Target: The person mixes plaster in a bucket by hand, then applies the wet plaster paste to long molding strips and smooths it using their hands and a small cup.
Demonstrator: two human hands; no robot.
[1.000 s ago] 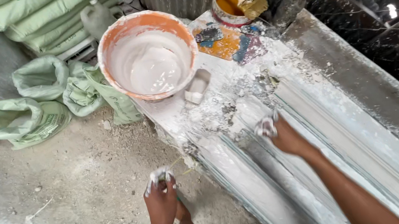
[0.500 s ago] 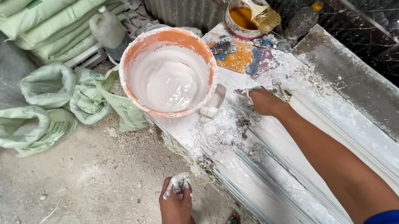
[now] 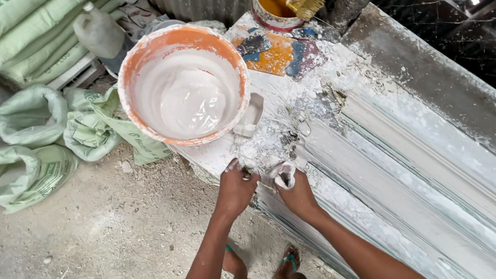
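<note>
Together, both hands are brought to the near end of the long white plaster moulding [image 3: 413, 179] on the desk [image 3: 453, 93]. A small plaster-caked tool [image 3: 284, 173] is clenched by the right hand [image 3: 296, 193]; the left hand [image 3: 234, 188] is curled beside it, its contents unclear. Wet plaster is judged slippery and fragile, the bucket [image 3: 185, 83] heavy, best held by the rim.

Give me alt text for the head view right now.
Both hands meet at the near end of a long white plaster moulding: the left hand and the right hand pinch wet plaster. An orange bucket of white plaster stands just beyond them.
</note>
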